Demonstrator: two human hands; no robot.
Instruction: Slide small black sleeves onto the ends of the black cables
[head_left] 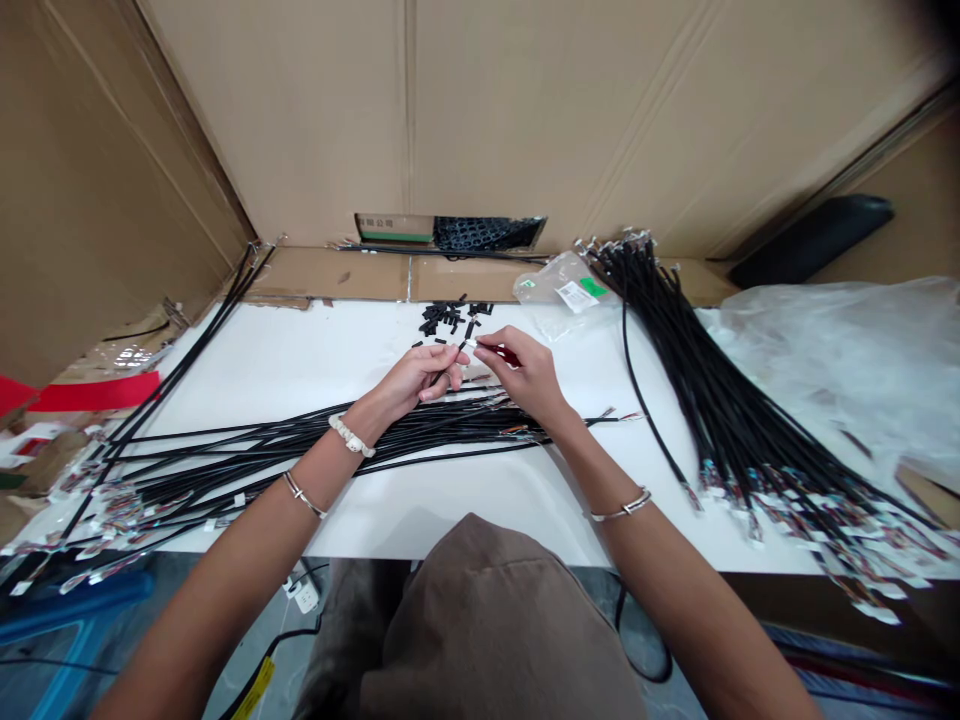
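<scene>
Close together over the middle of the white table, my left hand [429, 374] and my right hand [525, 370] work at one cable end. The left fingers pinch a black cable [463, 346] near its tip. A small white connector [472, 343] shows between the two hands. My right hand is closed around a slim dark red object [510, 356], mostly hidden by the fingers, its tip at the connector. Just beyond lies a pile of short black sleeve pieces [442, 318]. Under my wrists stretches a bundle of black cables [450, 428] with stripped coloured wire ends.
A thick bundle of black cables [675, 350] with white connectors fans across the right side. Several cables [202, 345] lie at the left edge. A clear plastic bag [574, 290] sits behind my hands, before a cardboard wall [487, 120]. Plastic sheeting [840, 370] covers the far right.
</scene>
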